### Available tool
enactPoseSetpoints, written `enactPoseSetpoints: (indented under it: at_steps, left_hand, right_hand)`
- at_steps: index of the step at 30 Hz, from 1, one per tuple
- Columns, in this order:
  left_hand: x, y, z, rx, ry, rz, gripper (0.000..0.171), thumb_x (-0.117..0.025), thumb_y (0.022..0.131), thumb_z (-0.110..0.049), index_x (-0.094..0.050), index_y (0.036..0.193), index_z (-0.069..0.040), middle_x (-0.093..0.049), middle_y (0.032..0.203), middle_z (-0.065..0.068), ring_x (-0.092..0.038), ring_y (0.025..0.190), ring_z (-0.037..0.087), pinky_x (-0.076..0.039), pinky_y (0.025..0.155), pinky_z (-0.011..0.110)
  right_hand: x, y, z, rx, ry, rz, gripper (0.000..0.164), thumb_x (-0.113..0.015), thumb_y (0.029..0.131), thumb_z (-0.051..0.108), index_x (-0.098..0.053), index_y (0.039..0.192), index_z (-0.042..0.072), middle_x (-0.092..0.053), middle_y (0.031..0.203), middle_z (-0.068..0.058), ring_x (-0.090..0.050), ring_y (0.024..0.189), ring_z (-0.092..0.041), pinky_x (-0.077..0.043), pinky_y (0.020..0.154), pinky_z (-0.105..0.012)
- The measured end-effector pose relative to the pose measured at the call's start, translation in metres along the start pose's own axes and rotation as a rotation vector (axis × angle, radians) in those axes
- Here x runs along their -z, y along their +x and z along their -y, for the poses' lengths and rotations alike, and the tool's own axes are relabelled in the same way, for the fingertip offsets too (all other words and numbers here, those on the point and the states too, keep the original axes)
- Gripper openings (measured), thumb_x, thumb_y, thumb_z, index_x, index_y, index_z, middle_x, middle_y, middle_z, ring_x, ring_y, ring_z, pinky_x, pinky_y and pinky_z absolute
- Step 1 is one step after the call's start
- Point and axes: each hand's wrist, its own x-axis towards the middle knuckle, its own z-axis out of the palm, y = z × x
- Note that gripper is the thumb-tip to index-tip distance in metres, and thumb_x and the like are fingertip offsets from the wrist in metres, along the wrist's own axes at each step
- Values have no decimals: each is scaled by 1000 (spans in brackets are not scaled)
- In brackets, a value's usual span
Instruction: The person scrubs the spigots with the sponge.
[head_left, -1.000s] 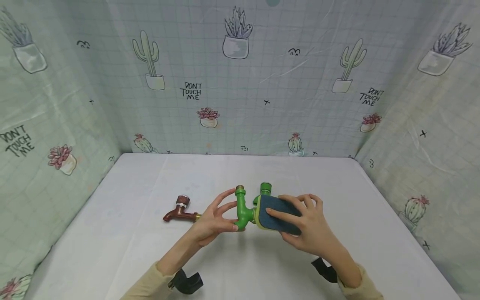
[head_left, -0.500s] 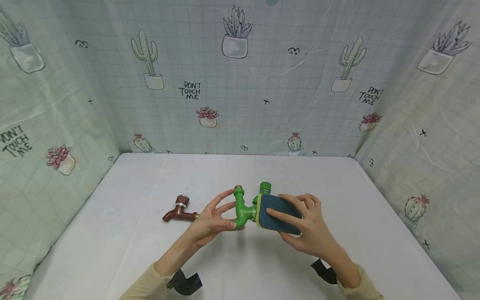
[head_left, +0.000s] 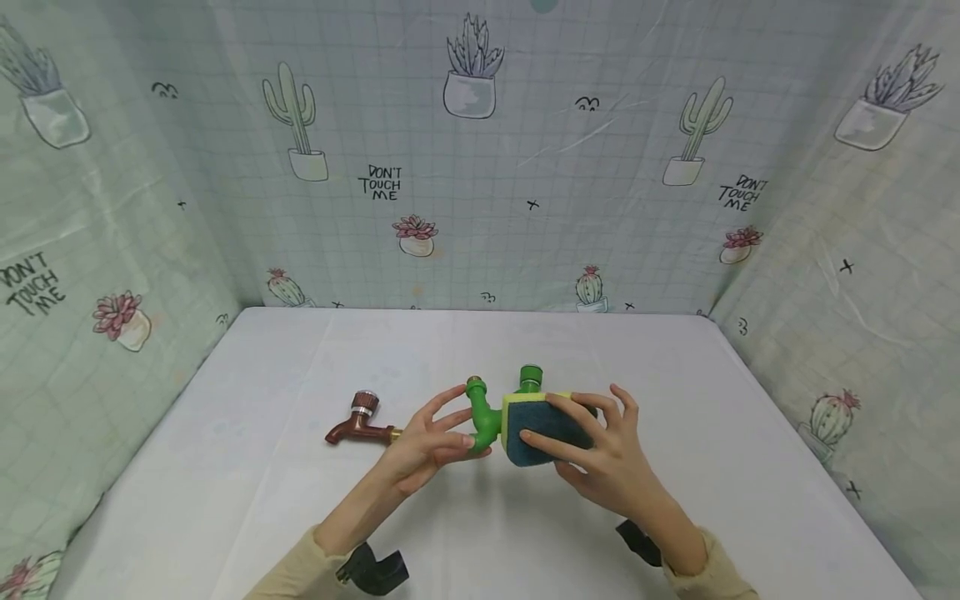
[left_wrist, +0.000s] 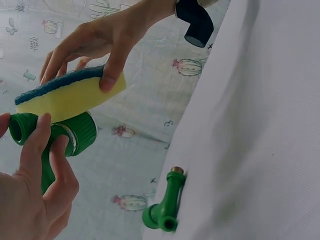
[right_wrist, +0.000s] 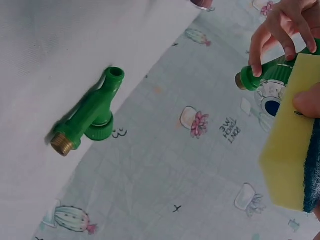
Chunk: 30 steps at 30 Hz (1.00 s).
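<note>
My left hand (head_left: 423, 450) grips a green tap (head_left: 487, 423) by its two ends, fingertips and thumb on the body, above the table. With my right hand (head_left: 618, 458) I hold a sponge (head_left: 536, 433), yellow foam with a dark blue scouring layer. In the left wrist view, the sponge's yellow face (left_wrist: 70, 100) lies against the tap's ribbed knob (left_wrist: 84, 132). The sponge hides that knob in the head view. Behind it, a second green tap (head_left: 531, 379) with a brass threaded end (right_wrist: 61, 144) lies on the table.
A brown tap (head_left: 360, 422) with a brass end lies on the white table (head_left: 285, 350), left of my left hand. Patterned cloth (head_left: 525, 150) rises behind the table and along both sides. Black devices (head_left: 378, 573) are strapped at my wrists.
The sponge has shifted slightly left and turned, showing its yellow upper edge and covering more of the held tap. My right hand has moved left with it; the held tap has tilted a little.
</note>
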Motion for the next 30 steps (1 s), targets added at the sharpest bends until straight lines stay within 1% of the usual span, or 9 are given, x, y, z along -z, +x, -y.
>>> enactPoseSetpoints:
  at_steps: [3,4,8,13,17,19,22,26,30]
  left_hand:
    - [-1,-1,-1,14,-26,-3,81,-51,75,13,-12,142,-10,-18,143,27,-58,103,22,-47,87,45]
    - [-1,-1,-2,17,-27,-3,80,-51,75,13,-12,142,-10,-18,143,27,-58,103,22,-47,87,45]
    - [-1,-2,-3,14,-16,14,81,-50,75,14,-12,142,-11,-18,142,27,-58,103,22,-46,87,47]
    - [3,-3,-2,8,2,39,83,-52,74,14,-12,142,-13,-17,142,26,-58,102,23,-45,87,49]
    - [6,-4,-1,-5,48,77,86,-56,73,14,-13,142,-14,-21,141,25,-61,99,22,-47,84,48]
    - [7,-5,-1,-19,75,104,87,-58,73,13,-14,142,-15,-23,141,25,-62,96,21,-48,84,48]
    - [9,-6,-1,-35,122,134,88,-60,72,12,-14,142,-16,-23,140,25,-63,95,22,-49,82,46]
    - [9,-7,-5,-46,223,140,92,-64,70,12,-15,141,-17,-21,141,24,-62,96,27,-52,79,41]
    - [9,-8,-6,-54,299,152,94,-66,67,13,-17,141,-19,-22,141,24,-64,91,23,-53,76,38]
  right_hand:
    - [0,-3,-3,2,2,-24,34,-35,91,35,-58,116,34,-51,121,-14,-41,100,-34,-22,84,-64]
    - [1,-4,-4,-1,12,-23,33,-38,90,35,-58,116,33,-51,121,-14,-41,101,-34,-22,84,-64]
    - [3,-8,-6,-28,54,0,34,-39,89,39,-58,117,33,-50,124,-14,-40,102,-34,-21,84,-64]
    - [5,-10,-8,-60,102,27,37,-36,88,43,-58,117,32,-49,125,-13,-40,103,-33,-20,85,-63]
    - [7,-11,-8,-90,151,64,38,-40,87,47,-58,117,32,-49,125,-11,-41,101,-28,-23,85,-60]
    - [8,-11,-8,-108,184,86,39,-44,85,49,-58,117,32,-50,124,-10,-42,98,-24,-25,84,-56]
    - [10,-7,-9,-134,222,136,42,-51,81,52,-57,117,33,-51,123,-7,-41,96,-20,-26,84,-51]
    - [14,0,-10,-143,225,208,48,-64,74,49,-55,119,36,-52,120,-4,-42,98,-17,-28,83,-49]
    - [15,6,-11,-154,229,257,53,-69,70,44,-54,120,38,-53,118,-2,-44,98,-16,-30,80,-49]
